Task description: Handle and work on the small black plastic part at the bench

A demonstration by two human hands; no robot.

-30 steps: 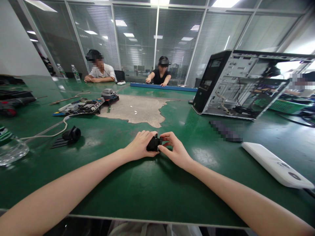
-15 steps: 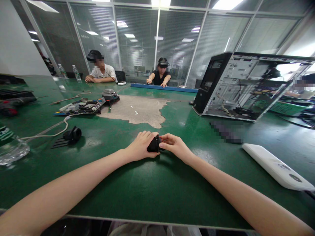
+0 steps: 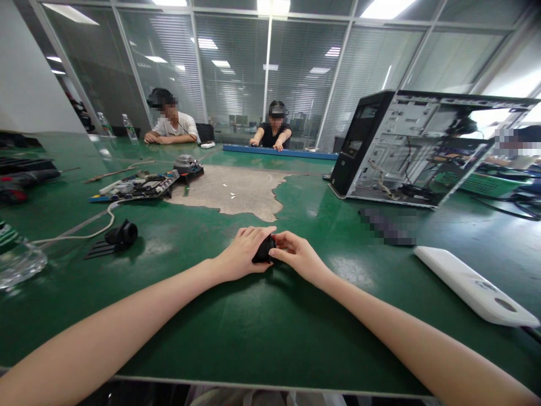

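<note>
Over the green table [image 3: 236,338], my left hand [image 3: 242,254] is wrapped round a small black part [image 3: 262,251], fingers over its top and thumb along its near side. My right hand [image 3: 296,254] pinches the right end of the same part between thumb and fingers. Much of the part is hidden by the hands, so its exact shape cannot be made out. Off to the left lies another black piece with a round end and prongs [image 3: 122,233].
A circuit board [image 3: 139,185] and a cable are at the left, with a plastic bottle [image 3: 19,259]. At the right stand an open computer case [image 3: 363,146] and a white device [image 3: 473,285]. Two people sit across, near a blue bar [image 3: 279,151].
Both hands stay on the black part, which has turned slightly, and less of its right end shows. The whole view has shifted a little.
</note>
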